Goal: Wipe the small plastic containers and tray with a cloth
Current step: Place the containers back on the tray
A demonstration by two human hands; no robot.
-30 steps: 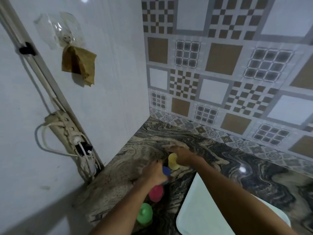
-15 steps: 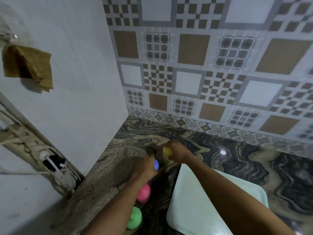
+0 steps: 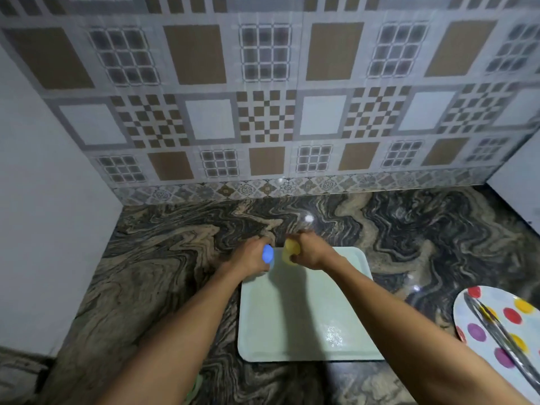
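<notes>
**Two containers held over the tray's far edge**

Our left hand [image 3: 250,257] has its fingers wrapped around a small blue container [image 3: 267,254], and our right hand [image 3: 310,252] grips a yellow container [image 3: 291,251]. Both hover close together above the far edge of the pale green tray [image 3: 304,323], which lies on the marbled countertop [image 3: 152,258]. A polka-dot plate [image 3: 496,325] sits to the right.

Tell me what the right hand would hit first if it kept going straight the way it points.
Probably nothing soon: the right hand, holding the yellow container, points away over bare counter, so the tiled wall comes first. Depth is unclear from one view.
</notes>
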